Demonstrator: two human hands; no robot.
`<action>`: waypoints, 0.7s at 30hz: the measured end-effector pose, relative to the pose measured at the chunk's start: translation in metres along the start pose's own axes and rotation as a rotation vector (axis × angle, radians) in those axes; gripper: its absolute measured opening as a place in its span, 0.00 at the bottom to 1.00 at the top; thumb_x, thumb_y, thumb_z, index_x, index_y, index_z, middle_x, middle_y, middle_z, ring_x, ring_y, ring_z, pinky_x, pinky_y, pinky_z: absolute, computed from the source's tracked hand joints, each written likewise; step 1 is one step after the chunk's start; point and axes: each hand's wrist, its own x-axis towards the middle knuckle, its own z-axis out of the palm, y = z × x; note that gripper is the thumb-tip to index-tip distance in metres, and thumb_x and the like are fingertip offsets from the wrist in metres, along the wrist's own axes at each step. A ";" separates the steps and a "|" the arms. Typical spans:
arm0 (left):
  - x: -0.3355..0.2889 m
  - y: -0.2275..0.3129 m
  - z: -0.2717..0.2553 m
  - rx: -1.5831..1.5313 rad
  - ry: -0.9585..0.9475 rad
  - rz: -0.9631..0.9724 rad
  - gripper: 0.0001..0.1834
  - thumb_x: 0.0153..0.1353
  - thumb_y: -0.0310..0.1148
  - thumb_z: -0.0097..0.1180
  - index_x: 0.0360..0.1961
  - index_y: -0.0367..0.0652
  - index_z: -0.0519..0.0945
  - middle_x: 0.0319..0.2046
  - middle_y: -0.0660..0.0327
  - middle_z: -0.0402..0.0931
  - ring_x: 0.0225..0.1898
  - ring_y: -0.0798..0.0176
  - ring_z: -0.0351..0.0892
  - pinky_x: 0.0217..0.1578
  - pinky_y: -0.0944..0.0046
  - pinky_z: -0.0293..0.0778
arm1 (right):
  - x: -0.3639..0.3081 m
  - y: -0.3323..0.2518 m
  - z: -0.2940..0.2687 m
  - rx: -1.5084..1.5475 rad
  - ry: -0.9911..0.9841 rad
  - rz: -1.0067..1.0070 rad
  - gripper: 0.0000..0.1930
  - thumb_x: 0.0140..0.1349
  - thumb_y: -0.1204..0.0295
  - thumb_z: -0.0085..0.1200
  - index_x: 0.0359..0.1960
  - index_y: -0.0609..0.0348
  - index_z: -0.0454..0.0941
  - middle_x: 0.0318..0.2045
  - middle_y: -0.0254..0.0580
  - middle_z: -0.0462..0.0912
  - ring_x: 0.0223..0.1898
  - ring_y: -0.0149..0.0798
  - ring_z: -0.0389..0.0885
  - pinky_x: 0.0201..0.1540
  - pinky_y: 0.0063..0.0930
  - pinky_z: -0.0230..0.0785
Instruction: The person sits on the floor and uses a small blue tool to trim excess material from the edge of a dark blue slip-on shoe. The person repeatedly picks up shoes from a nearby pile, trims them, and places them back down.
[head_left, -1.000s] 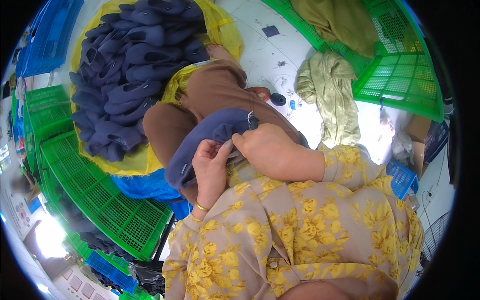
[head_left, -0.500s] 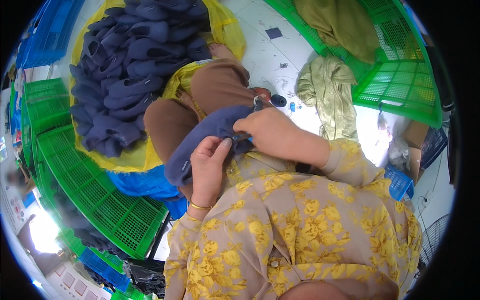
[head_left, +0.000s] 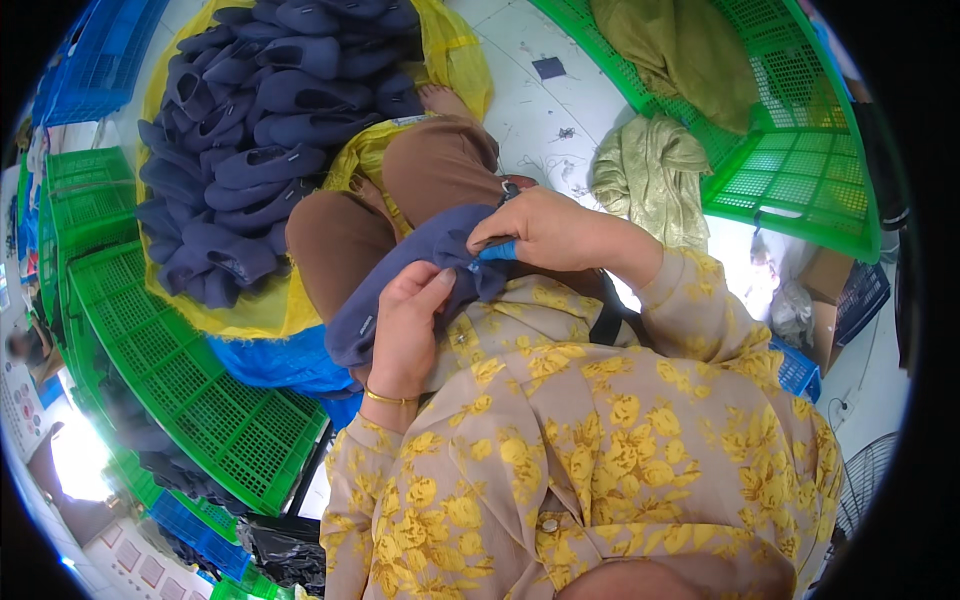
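Observation:
A navy fabric slipper (head_left: 385,290) lies across my lap, its near end bunched up between my two hands. My left hand (head_left: 408,310) is closed on the slipper, with thumb and fingertips pinching its edge. Close by, my right hand (head_left: 545,230) is curled round a small dark-and-blue tool (head_left: 498,250), possibly thread snips. Most of that tool is hidden in the fingers. Its visible part is right above the gathered fabric; whether it touches the fabric I cannot tell.
A yellow sack (head_left: 300,315) piled with navy slippers (head_left: 270,165) lies open at the far left. Green plastic crates (head_left: 185,380) stand at left, and another green crate (head_left: 790,180) at far right. Olive cloth (head_left: 655,165) hangs there. Thread scraps litter the white floor (head_left: 530,110).
My right hand has turned and risen slightly from the fabric, so the tool's blue part now shows. My left hand keeps its pinch, shifted slightly left and down.

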 end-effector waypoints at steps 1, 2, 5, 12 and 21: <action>0.001 -0.001 -0.001 -0.022 -0.015 0.000 0.04 0.63 0.27 0.57 0.30 0.43 0.78 0.25 0.73 0.72 0.27 0.78 0.64 0.30 0.76 0.60 | 0.001 0.001 0.001 0.017 0.003 -0.006 0.17 0.52 0.82 0.49 0.42 0.51 0.83 0.33 0.45 0.84 0.36 0.51 0.82 0.38 0.38 0.71; 0.002 -0.003 -0.002 -0.044 -0.030 -0.001 0.03 0.63 0.27 0.57 0.30 0.43 0.78 0.25 0.72 0.72 0.28 0.78 0.64 0.31 0.75 0.60 | 0.002 0.000 0.001 0.034 0.006 -0.013 0.17 0.52 0.82 0.49 0.42 0.52 0.83 0.33 0.45 0.84 0.36 0.51 0.81 0.38 0.38 0.71; 0.005 -0.005 -0.003 -0.058 -0.007 -0.001 0.03 0.63 0.26 0.56 0.31 0.42 0.79 0.26 0.72 0.73 0.28 0.77 0.64 0.32 0.75 0.61 | 0.005 -0.014 0.003 -0.045 0.004 0.025 0.13 0.53 0.81 0.50 0.39 0.56 0.82 0.32 0.47 0.84 0.36 0.52 0.82 0.39 0.41 0.71; 0.006 -0.009 -0.006 -0.118 0.003 0.009 0.02 0.63 0.26 0.58 0.33 0.41 0.80 0.28 0.71 0.75 0.29 0.76 0.66 0.34 0.74 0.63 | 0.002 -0.030 0.011 -0.231 0.123 0.124 0.15 0.59 0.65 0.53 0.45 0.59 0.71 0.30 0.54 0.83 0.32 0.57 0.82 0.35 0.46 0.72; 0.007 -0.014 -0.008 -0.162 0.008 0.032 0.03 0.63 0.24 0.57 0.36 0.40 0.81 0.30 0.68 0.78 0.31 0.75 0.71 0.36 0.74 0.66 | 0.010 -0.042 0.032 -0.283 0.131 0.191 0.23 0.54 0.70 0.56 0.53 0.53 0.67 0.30 0.54 0.82 0.29 0.57 0.82 0.31 0.49 0.73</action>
